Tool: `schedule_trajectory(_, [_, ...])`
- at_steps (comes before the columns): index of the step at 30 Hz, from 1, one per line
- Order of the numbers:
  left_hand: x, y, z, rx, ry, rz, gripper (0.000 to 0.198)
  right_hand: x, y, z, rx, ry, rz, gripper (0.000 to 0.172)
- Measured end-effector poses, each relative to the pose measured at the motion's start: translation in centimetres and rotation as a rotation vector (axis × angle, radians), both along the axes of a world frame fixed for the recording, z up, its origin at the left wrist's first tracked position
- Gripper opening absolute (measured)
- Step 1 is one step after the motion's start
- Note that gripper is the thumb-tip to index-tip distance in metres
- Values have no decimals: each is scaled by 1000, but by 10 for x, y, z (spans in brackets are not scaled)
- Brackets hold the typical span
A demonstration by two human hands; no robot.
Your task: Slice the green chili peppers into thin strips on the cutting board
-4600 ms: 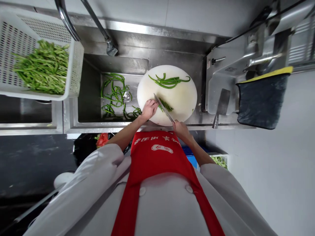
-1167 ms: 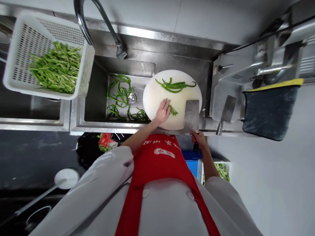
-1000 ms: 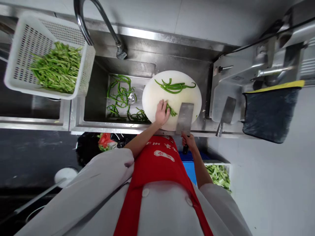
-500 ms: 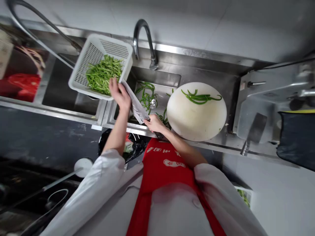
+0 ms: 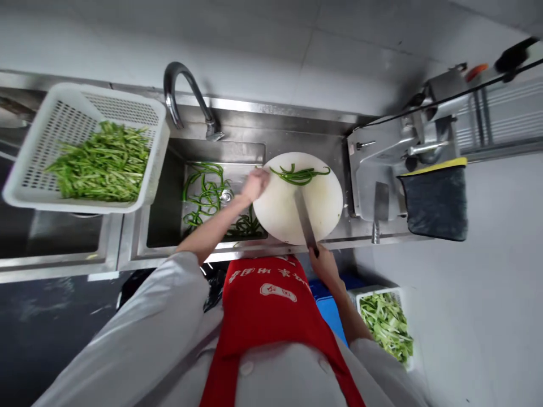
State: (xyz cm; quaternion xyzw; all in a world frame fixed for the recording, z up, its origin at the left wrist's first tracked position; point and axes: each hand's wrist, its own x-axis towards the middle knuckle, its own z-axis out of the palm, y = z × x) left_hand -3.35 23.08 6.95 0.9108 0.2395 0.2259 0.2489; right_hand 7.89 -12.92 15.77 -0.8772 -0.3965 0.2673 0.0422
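Note:
A cleaver [image 5: 304,219] is in my right hand [image 5: 323,263], which grips its handle at the front edge of a round white cutting board [image 5: 280,220]. Its blade reaches over the board toward a small bunch of long green peppers or beans [image 5: 299,176] lying near the back. My left hand [image 5: 255,184] is at the board's left edge, a little left of the bunch; its fingers are smeared by motion. More of the long green pods [image 5: 207,192] lie loose in the sink [image 5: 231,152] to the left.
A white perforated basket [image 5: 29,181] of cut green pieces [image 5: 104,164] stands at the left. A faucet [image 5: 190,85] arches over the sink. A second cleaver [image 5: 380,203] and a dark cloth [image 5: 435,200] are at the right. A basket of leafy greens [image 5: 386,325] sits below.
Both hands have moved right from near the basket to the cutting board, the cleaver with them. My left hand has left the basket's rim. The view has also shifted right.

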Motion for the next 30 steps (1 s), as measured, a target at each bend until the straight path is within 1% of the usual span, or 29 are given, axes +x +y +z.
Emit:
schedule_trajectory(1, [27, -16, -8, 3, 60, -49, 30, 7, -16, -1, -34, -28, -33, 29])
schedule_trajectory(3, [74, -42, -20, 24, 182, -81, 35, 17, -45, -8, -57, -45, -83, 29])
schedule_trajectory(5, [105, -59, -29, 53, 251, -50, 38, 21, -66, -20, -6, 5, -116, 33])
schedule_trajectory(7, [117, -65, -36, 77, 283, -32, 38, 23, -80, -36, 84, 116, -152, 48])
schedule_trajectory(9, [115, -65, -40, 91, 312, -43, 37, 26, -89, -51, 156, 257, -188, 65])
schedule_trajectory(11, [104, -66, -42, 92, 350, -64, 37, 32, -96, -59, 199, 381, -203, 78])
schedule_trajectory(12, [96, -69, -43, 87, 365, -77, 37, 36, -100, -59, 217, 423, -200, 82])
schedule_trajectory(14, [77, -84, -45, 72, 377, -89, 36, 47, -110, -54, 236, 455, -182, 82])
schedule_trajectory(15, [67, -96, -46, 62, 369, -84, 35, 53, -115, -50, 229, 445, -172, 79])
schedule_trajectory(17, [49, -125, -47, 31, 327, -58, 33, 63, -120, -40, 165, 373, -152, 75])
schedule_trajectory(18, [41, -142, -46, 11, 296, -42, 31, 66, -120, -36, 116, 319, -140, 74])
schedule_trajectory(20, [28, -171, -43, -37, 217, 13, 30, 66, -110, -34, 31, 194, -93, 73])
schedule_trajectory(21, [22, -183, -41, -65, 167, 72, 30, 63, -102, -35, 8, 134, -53, 72])
schedule_trajectory(22, [16, -193, -38, -92, 110, 157, 31, 59, -92, -39, -4, 82, 3, 71])
schedule_trajectory(24, [0, -206, -34, -142, -6, 382, 31, 50, -71, -51, -34, 4, 132, 67])
schedule_trajectory(25, [-11, -210, -32, -161, -54, 497, 32, 45, -63, -57, -76, -12, 201, 65])
schedule_trajectory(27, [-39, -216, -32, -184, -105, 679, 33, 40, -51, -68, -162, -28, 314, 62])
schedule_trajectory(28, [-55, -219, -34, -191, -108, 744, 33, 39, -49, -72, -189, -32, 352, 62])
schedule_trajectory(30, [-87, -225, -39, -207, -88, 835, 32, 39, -47, -75, -184, -50, 387, 63])
